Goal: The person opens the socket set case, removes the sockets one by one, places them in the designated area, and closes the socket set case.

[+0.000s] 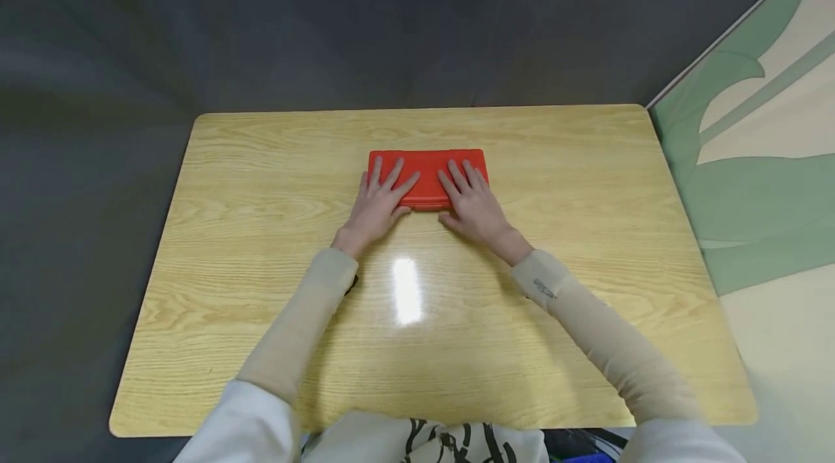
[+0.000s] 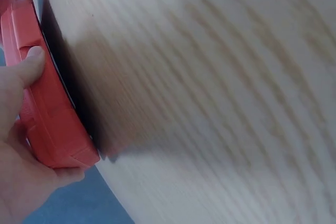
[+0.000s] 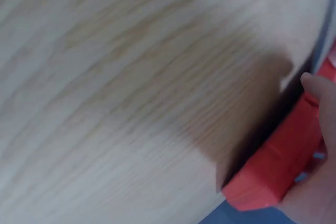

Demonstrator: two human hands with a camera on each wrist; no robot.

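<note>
Overhead, wooden table (image 1: 274, 180), grey backdrop (image 1: 261, 21)

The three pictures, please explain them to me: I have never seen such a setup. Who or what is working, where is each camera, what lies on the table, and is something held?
No machine works here: a person uses two bare hands. The big picture comes from a camera on the person's head, looking down at a wooden table. On it lies one flat red case. The left hand and the right hand both rest on the case, fingers spread on its top. The other two pictures come from cameras worn on the wrists, so they look very close and blurred. The left wrist view shows the thumb against the case's near edge. The right wrist view shows the same on the other side. The case seems to lie on the table, not lifted.
</note>
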